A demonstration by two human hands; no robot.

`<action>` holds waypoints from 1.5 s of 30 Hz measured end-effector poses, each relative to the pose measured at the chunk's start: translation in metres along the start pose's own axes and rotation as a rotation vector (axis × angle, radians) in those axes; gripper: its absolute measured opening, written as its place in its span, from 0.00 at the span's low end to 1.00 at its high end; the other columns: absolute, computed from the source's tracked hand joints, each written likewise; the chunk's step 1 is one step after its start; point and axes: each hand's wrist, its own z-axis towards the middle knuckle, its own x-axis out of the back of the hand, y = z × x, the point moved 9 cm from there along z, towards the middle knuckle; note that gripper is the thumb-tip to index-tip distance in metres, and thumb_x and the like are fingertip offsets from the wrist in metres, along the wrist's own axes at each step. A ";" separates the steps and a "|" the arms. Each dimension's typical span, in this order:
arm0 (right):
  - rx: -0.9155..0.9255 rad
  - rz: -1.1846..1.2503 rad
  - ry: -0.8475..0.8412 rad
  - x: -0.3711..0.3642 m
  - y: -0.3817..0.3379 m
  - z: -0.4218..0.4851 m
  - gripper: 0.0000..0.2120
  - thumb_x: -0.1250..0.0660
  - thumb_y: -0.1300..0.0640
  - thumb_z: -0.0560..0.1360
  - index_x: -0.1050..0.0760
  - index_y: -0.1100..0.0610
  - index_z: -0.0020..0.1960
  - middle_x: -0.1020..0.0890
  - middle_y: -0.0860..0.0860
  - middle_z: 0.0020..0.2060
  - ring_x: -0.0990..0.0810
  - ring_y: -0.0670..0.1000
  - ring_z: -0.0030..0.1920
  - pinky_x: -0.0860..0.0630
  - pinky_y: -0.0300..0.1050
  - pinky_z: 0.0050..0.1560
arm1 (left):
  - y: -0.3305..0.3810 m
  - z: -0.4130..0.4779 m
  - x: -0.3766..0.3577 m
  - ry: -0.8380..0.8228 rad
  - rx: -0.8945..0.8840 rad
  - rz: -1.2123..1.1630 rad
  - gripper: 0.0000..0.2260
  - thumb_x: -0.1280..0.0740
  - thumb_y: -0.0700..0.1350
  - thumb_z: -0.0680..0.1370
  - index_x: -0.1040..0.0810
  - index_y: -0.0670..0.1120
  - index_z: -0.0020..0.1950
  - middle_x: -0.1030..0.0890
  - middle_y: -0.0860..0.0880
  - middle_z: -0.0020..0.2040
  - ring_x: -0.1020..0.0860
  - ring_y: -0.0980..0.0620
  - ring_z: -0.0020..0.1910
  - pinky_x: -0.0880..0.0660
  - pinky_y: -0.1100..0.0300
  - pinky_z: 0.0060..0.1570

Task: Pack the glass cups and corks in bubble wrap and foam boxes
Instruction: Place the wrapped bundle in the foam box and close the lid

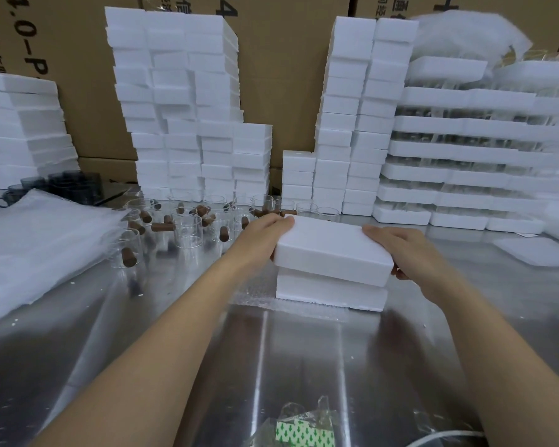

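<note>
White foam lid (333,250) lay slightly askew on one foam base (329,290) at centre frame. Both arms reached forward: left hand (265,233) gripped its left end, right hand (400,250) its right. Glass cups (188,227) and corks (160,226) crowded centre-left, uncountable.

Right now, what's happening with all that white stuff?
A person is packing. The left hand and right hand grip a foam lid, holding it slightly askew on a foam box that sits on bubble wrap on the table. Clear cups and brown corks stand beyond the left hand. Foam stacks rise at the back.
</note>
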 end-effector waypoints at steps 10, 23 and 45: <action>-0.023 0.026 0.063 0.004 0.005 0.001 0.32 0.29 0.30 0.72 0.21 0.62 0.47 0.27 0.48 0.31 0.30 0.45 0.28 0.35 0.43 0.35 | -0.010 -0.002 -0.005 -0.106 0.050 0.106 0.11 0.39 0.58 0.87 0.22 0.55 0.52 0.19 0.63 0.42 0.21 0.66 0.37 0.26 0.71 0.35; -0.281 0.196 0.077 -0.008 0.031 -0.003 0.22 0.25 0.30 0.65 0.21 0.49 0.40 0.23 0.45 0.26 0.27 0.42 0.21 0.33 0.44 0.36 | -0.027 0.003 -0.006 0.005 0.142 0.129 0.18 0.39 0.66 0.84 0.16 0.56 0.56 0.18 0.55 0.48 0.21 0.55 0.43 0.29 0.58 0.41; -0.331 0.128 0.030 -0.010 0.029 -0.008 0.21 0.28 0.34 0.71 0.28 0.51 0.42 0.31 0.47 0.25 0.35 0.47 0.21 0.41 0.40 0.26 | -0.036 -0.003 -0.003 -0.075 0.273 0.162 0.19 0.35 0.69 0.80 0.20 0.54 0.58 0.23 0.48 0.44 0.27 0.52 0.33 0.34 0.63 0.28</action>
